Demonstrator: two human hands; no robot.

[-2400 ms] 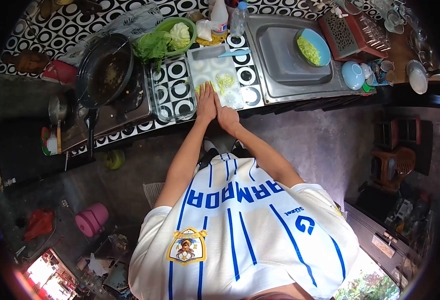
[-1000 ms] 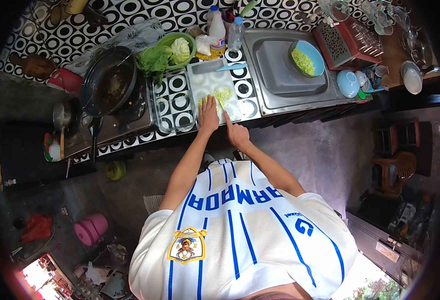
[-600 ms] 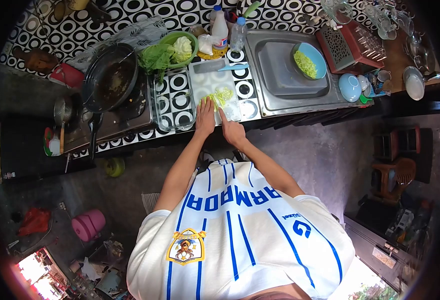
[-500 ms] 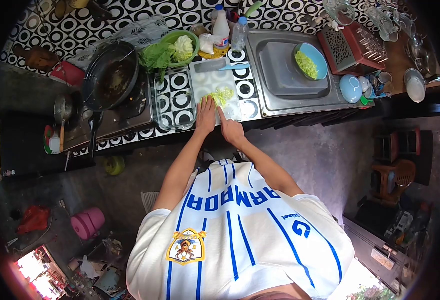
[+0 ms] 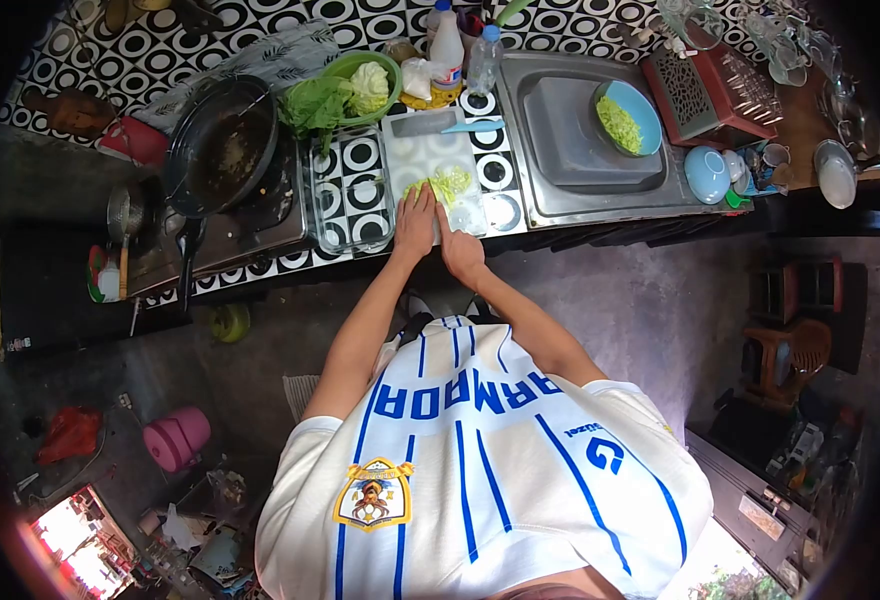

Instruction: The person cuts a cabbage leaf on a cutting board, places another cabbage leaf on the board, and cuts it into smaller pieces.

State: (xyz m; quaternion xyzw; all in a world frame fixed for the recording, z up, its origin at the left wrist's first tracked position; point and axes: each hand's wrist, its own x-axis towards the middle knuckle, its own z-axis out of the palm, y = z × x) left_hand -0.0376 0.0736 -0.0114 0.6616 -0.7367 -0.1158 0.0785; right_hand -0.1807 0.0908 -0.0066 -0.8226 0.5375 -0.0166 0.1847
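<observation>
Finely cut pale green cabbage (image 5: 450, 184) lies in a small heap on a whitish cutting board (image 5: 405, 155). My left hand (image 5: 416, 224) rests palm down at the heap's left and near side, its fingers stretched over some shreds. Close beside it, my right hand (image 5: 460, 250) reaches to the near edge of the heap with the index finger extended; its other fingers are partly hidden. A knife with a light blue handle (image 5: 474, 126) lies across the far end of the board, away from both hands.
Left of the board are a clear glass dish (image 5: 317, 205) and a wok (image 5: 182, 150) on the stove. Behind stands a green basin (image 5: 393, 82) with cabbage and leafy greens. On the right, a blue bowl (image 5: 647, 118) of cut cabbage sits over the sink (image 5: 550, 208).
Both hands stay at the cabbage heap, with only slight finger movement. The whole view has shifted a little.
</observation>
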